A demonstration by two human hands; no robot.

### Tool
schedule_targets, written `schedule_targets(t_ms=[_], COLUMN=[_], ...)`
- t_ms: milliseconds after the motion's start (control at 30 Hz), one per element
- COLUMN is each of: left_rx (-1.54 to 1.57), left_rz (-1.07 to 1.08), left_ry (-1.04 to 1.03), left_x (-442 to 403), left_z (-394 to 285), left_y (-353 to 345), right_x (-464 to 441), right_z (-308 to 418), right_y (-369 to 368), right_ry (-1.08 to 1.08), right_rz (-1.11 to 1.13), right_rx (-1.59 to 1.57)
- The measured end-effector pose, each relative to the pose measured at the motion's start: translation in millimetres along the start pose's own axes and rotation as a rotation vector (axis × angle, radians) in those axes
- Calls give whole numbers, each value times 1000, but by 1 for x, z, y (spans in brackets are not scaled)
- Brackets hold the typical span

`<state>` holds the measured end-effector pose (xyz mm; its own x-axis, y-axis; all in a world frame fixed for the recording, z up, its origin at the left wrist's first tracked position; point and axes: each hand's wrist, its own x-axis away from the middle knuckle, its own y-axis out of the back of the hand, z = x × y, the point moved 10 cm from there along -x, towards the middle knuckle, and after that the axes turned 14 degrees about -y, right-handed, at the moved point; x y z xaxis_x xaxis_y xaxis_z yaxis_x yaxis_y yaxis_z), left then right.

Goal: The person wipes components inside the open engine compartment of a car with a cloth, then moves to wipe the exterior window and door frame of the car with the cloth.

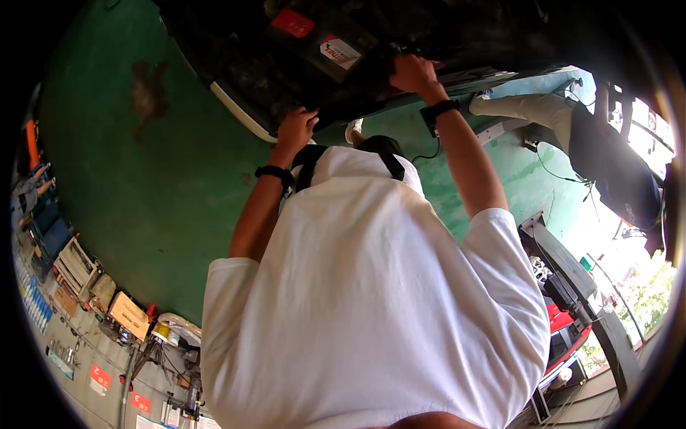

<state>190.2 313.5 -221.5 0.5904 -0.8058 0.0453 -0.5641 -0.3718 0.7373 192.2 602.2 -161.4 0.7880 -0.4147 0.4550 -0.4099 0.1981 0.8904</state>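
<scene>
Both my hands are at the dark front of a car with its engine bay (250, 86) exposed. A car battery (357, 32) with a white and red label lies ahead, between and beyond my hands. My left hand (295, 132) is at the bay's near edge, fingers loosely bent and apart, with nothing visible in it. Right of the battery, my right hand (414, 74) is closed, its fingertips lost in shadow by the battery's edge. What it grips is too dark to make out. Each wrist has a black band.
Another person (607, 150) in dark top and light trousers is at the right, near a lift post (564, 264) and a red car (564, 332). Green floor (179, 186) spreads to the left. Tools and a cardboard box (129, 314) line the wall at lower left.
</scene>
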Motion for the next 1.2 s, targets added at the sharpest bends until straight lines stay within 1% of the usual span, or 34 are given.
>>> schedule_targets(t_ms=[33, 133, 200, 233, 300, 367, 400, 467, 533, 600, 667, 733, 767, 833, 867, 933, 967, 1000, 1033, 1067, 1100, 1133, 1167, 1200], left_rx=[-27, -40, -19, -2, 11, 19, 16, 16, 26, 28, 23, 18, 45, 41, 34, 22, 17, 13, 12, -9, -29, -29, -22, -22], left_rz=[-6, -15, -25, -18, -5, 19, 18, 16, -15, -15, -14, 78, 115, 159, 198, 191, 176, 162, 172, 142, 104, 108, 126, 141], left_ry=[-35, -45, -26, -3, 17, 37, 44, 45, 35, 36, 20, 37, 50, 39, 55, 46, 33, 16, -13, -68, -116, -133, -110, -78], left_x=[0, -1, -1, 1, 0, 1, 1, 0, 0, 1, -1, -5, -6, -11, -11, -13, -13, -12, -5, 0, -12, -21, -18, -13], left_z=[-2, 0, 1, 1, 0, -1, -1, -1, -1, 0, 2, 7, 8, 8, 10, 5, 3, 2, 9, 22, 16, 13, 15, 14], left_y=[1, 0, 0, 0, 1, 3, 4, 4, 4, 2, 4, -3, -4, -4, -6, -2, 0, 2, -1, -9, -9, -14, -15, -8], right_x=[2, -3, -16, -15, -31, -44, -41, -30, -19, -10, 5, 9, 13, 18, 18, 38, 34, 35, 26, 18, 11, 3, -5, -13], right_z=[4, 2, -35, -51, -94, -119, -117, -104, -73, -39, 3, 25, 25, 34, 34, 71, 70, 86, 88, 66, 43, 35, 40, 28], right_y=[-1, -6, 7, 20, 20, 14, 21, 18, 15, -6, -10, -11, -13, -4, -8, -10, -20, -10, -11, -17, -14, -16, -19, -16], right_ry=[3, 23, -66, -121, -186, -184, -193, -180, -121, -48, -3, 23, -3, 85, 68, 403, 345, 333, 216, 75, 32, 27, 43, 15], right_rz=[1, 51, 53, 77, 45, 16, -17, -14, -35, 7, -59, -151, -155, -265, -272, -364, -264, -266, -89, 83, 69, 90, 118, 129], right_rx=[4, 54, -10, 18, 51, 31, 5, -8, 2, -53, -21, 60, 60, 21, 18, 115, 108, 103, 73, 51, 62, -2, -79, -105])
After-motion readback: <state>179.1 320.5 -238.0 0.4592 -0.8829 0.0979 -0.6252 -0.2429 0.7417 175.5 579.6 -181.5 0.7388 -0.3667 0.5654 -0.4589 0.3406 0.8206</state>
